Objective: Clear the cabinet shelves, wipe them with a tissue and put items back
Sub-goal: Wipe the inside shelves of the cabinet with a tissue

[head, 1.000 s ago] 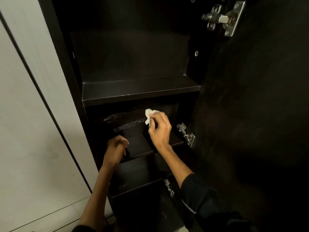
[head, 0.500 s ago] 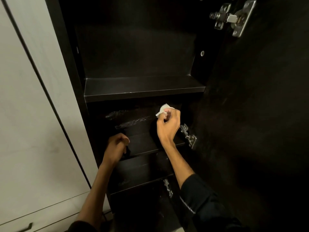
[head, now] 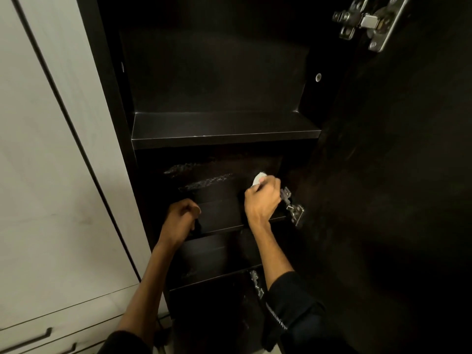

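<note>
A dark cabinet stands open with bare shelves: an upper shelf point(head: 224, 129), a middle shelf point(head: 219, 215) and a lower shelf point(head: 212, 261). My right hand point(head: 263, 200) pinches a small white tissue point(head: 258, 178) and holds it against the back right corner above the middle shelf. My left hand point(head: 180, 218) is curled over the front left edge of the middle shelf; the dark hides what lies under its fingers. Pale dusty streaks point(head: 201, 175) mark the back panel left of the tissue.
The dark cabinet door point(head: 383, 200) stands open on the right, with metal hinges at the top point(head: 370, 21), beside my right hand point(head: 293, 208) and lower down point(head: 256, 283). A white cabinet front point(head: 51, 175) with drawer handles point(head: 25, 341) fills the left.
My right hand has slid the tissue rightward along the back of the middle shelf into the right corner. My left hand has stayed on the shelf edge.
</note>
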